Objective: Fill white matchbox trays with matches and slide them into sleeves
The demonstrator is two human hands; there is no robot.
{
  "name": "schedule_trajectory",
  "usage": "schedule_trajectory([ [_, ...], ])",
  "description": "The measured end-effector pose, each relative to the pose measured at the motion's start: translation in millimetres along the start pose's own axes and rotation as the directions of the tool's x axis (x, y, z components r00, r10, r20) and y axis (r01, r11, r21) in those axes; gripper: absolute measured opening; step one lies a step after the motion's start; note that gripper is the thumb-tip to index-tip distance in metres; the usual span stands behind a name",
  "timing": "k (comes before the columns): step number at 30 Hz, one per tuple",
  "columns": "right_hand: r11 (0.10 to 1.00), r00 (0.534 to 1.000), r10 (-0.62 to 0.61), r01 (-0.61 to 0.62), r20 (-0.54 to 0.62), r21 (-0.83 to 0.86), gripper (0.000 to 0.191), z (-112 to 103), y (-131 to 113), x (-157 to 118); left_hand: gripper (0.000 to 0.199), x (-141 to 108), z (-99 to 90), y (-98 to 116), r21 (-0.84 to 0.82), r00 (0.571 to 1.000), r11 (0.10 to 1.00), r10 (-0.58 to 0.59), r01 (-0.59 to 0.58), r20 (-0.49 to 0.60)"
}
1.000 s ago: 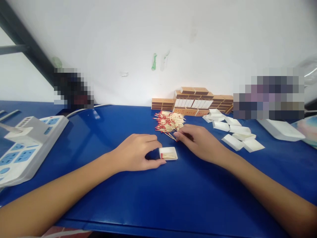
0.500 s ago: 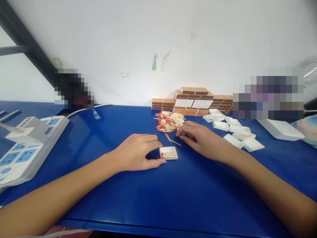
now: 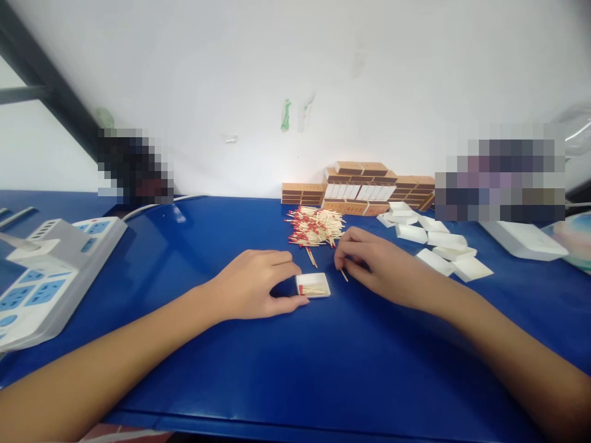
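Note:
My left hand (image 3: 260, 283) rests on the blue table, thumb and fingers closed around the left end of a small white matchbox tray (image 3: 319, 280). Inside that tray lie several matches (image 3: 314, 290), red heads toward the left. My right hand (image 3: 369, 261) is to the right of the tray, fingers pinched on a single match (image 3: 344, 275) whose pale stick pokes out below the fingertips. Just beyond, a loose heap of red-headed matches (image 3: 316, 226) spreads on the table. A few stray matches (image 3: 312, 256) lie between heap and tray.
Stacked matchboxes (image 3: 360, 191) stand against the white wall. Several white trays (image 3: 443, 240) are scattered at the right, near a larger white box (image 3: 526, 240). On the left sits a power strip (image 3: 60, 271) with a plug and cable. Two areas at the back are pixelated.
My right hand has pinched the loose match that lay by the tray and shifted it slightly right, turning it. My left hand keeps its hold on the tray.

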State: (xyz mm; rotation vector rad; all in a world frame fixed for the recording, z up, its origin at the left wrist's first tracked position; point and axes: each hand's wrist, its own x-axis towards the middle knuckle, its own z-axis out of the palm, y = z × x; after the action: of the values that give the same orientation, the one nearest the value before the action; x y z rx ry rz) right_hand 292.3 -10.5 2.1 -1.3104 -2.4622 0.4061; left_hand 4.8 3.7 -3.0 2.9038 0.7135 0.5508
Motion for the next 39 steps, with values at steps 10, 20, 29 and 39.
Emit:
schedule_trajectory([
  [10,0.965,0.967,0.255,-0.252,0.029,-0.075,0.023,-5,-7,-3,0.035,-1,0.6,0,-0.009,1.000,1.000,0.000,0.000,-0.010],
  [20,0.990,0.994,0.106,-0.104,-0.017,0.091,0.016,0,-37,0,0.031,0,0.1,-1,-0.017,0.999,0.999,-0.041,0.041,0.000],
  [29,0.992,0.996,0.066,-0.072,0.060,0.102,0.017,11,-43,0,0.032,0,1.2,1,-0.031,1.000,0.999,-0.031,0.031,-0.005],
  [39,0.973,0.996,0.090,-0.085,-0.013,0.215,0.020,16,-52,2,0.032,0,2.3,1,-0.018,1.000,1.000,-0.026,0.025,-0.018],
])
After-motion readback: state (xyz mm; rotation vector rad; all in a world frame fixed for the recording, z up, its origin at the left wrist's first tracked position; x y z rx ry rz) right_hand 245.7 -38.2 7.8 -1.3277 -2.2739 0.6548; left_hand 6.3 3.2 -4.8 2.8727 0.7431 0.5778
